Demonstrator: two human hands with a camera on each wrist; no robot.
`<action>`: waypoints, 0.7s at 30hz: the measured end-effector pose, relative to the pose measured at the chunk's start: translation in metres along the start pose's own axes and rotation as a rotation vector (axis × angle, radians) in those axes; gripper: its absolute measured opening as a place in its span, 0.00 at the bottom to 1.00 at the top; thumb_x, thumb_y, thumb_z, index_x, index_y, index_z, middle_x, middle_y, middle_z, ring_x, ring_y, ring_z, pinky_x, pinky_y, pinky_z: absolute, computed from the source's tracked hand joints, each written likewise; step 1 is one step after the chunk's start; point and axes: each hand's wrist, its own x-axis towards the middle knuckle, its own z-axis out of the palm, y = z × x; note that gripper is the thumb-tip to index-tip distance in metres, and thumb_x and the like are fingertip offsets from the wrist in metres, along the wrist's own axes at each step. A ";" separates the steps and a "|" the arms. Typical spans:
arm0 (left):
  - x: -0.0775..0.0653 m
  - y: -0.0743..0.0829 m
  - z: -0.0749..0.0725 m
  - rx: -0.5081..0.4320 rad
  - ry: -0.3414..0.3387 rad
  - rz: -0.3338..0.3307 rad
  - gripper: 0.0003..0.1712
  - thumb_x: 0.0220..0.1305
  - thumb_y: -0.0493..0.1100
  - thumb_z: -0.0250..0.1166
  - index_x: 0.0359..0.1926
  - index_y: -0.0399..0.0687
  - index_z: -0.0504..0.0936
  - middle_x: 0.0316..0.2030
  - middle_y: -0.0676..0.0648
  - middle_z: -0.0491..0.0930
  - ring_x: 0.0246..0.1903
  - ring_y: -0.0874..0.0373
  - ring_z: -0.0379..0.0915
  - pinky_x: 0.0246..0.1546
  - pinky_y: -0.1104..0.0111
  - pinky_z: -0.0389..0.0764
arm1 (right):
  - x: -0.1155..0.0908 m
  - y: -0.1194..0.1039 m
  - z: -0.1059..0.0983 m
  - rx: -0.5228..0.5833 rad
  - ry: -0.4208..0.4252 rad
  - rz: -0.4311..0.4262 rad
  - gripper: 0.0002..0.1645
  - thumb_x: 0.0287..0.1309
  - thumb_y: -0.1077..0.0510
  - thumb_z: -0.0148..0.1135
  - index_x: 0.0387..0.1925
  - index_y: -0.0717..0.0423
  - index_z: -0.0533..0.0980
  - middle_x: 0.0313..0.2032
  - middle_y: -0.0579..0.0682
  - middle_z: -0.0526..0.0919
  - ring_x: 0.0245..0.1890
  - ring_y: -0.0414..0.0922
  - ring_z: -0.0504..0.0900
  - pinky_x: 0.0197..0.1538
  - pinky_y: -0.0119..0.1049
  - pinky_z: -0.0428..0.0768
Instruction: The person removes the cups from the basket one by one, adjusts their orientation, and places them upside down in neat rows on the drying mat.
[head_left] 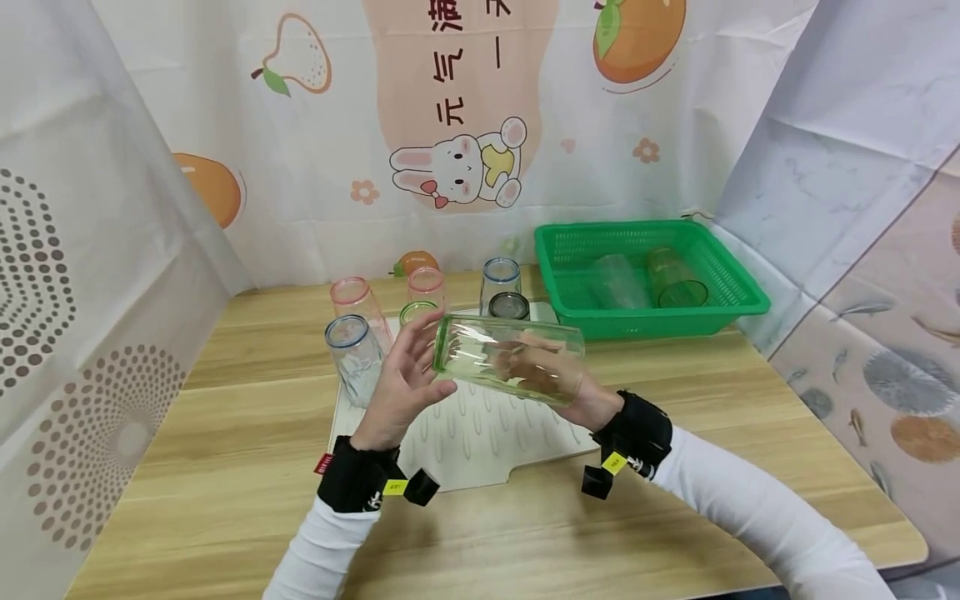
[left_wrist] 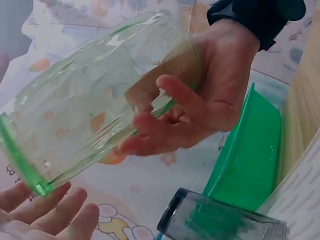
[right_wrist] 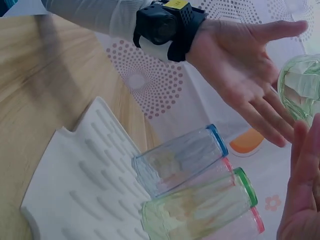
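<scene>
A clear drinking glass with a green-tinted base (head_left: 468,350) lies tilted on its side in the air above the white ridged drainer mat (head_left: 472,467). My right hand (head_left: 596,404) grips it at the mouth end; the left wrist view shows part of this hand through the glass wall, with other fingers (left_wrist: 150,137) outside along the side. Beside the thick base is my left hand (head_left: 405,379), palm towards the glass. Its fingers and thumb are spread and fairly straight, as the right wrist view also shows, and the fingertips are right at the base.
Several glasses stand upside down on the mat, including a blue-based glass (head_left: 352,358) by my left hand, a pink-based glass (head_left: 426,280) and a dark glass (head_left: 510,306). A green basket (head_left: 645,325) at the back right contains two glasses lying down. Printed sheets surround the wooden table (head_left: 255,400).
</scene>
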 end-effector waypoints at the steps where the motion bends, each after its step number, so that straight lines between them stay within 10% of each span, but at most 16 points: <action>1: 0.001 -0.002 0.002 -0.018 0.017 0.013 0.58 0.50 0.55 0.75 0.72 0.39 0.52 0.67 0.34 0.58 0.64 0.48 0.61 0.60 0.64 0.69 | 0.002 0.002 0.002 -0.017 0.014 0.010 0.14 0.57 0.47 0.66 0.44 0.42 0.80 0.45 0.44 0.82 0.47 0.44 0.77 0.52 0.36 0.73; 13: 0.007 -0.015 0.021 -0.036 0.163 0.299 0.35 0.61 0.38 0.67 0.64 0.35 0.61 0.59 0.37 0.67 0.63 0.42 0.60 0.60 0.61 0.66 | 0.012 0.032 0.016 0.151 -0.063 -0.017 0.27 0.50 0.43 0.73 0.50 0.45 0.75 0.49 0.44 0.77 0.47 0.42 0.74 0.46 0.31 0.73; 21: 0.004 -0.005 0.023 0.026 0.224 0.244 0.32 0.59 0.42 0.71 0.60 0.41 0.67 0.55 0.41 0.71 0.58 0.45 0.63 0.61 0.56 0.65 | 0.010 0.041 0.013 0.269 -0.235 -0.080 0.16 0.57 0.47 0.66 0.49 0.32 0.81 0.51 0.38 0.77 0.49 0.37 0.73 0.47 0.29 0.72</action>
